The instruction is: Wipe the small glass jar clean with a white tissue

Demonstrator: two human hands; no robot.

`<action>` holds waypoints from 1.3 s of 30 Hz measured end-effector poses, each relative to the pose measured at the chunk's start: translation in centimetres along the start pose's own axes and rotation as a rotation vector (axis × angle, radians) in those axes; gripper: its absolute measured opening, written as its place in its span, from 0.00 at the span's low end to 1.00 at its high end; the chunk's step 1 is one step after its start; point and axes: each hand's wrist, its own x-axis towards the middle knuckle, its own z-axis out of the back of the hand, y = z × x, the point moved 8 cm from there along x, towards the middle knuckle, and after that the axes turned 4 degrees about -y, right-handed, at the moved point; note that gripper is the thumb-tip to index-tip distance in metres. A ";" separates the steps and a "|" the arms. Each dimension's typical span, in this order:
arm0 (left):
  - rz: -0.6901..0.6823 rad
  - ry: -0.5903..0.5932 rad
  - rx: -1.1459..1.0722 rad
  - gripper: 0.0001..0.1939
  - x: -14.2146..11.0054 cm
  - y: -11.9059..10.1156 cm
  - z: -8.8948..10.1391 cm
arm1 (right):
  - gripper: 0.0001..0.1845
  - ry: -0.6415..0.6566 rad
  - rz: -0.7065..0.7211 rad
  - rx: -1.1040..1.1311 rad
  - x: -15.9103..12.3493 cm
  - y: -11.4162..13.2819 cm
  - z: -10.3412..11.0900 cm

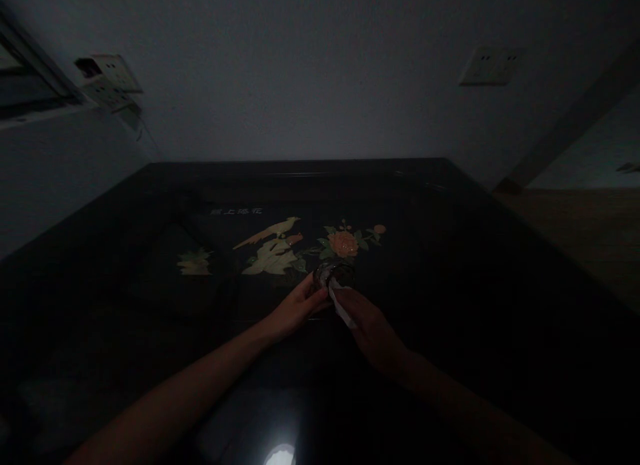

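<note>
Dark glassy object [342,273] ahead-right of left hand [299,305], in its grip.

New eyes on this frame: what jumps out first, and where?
Probably the white glare at the bottom edge, left of centre, on the dark glossy tabletop. Next, the orange flower and pale bird decorating it mid-frame. Just below, the left hand holds a dark shiny object while the right hand presses white tissue to it.
</note>
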 end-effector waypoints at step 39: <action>-0.139 -0.027 0.336 0.29 -0.5 -2.0 -0.4 | 0.24 0.026 -0.492 0.676 -1.1 -2.6 -1.2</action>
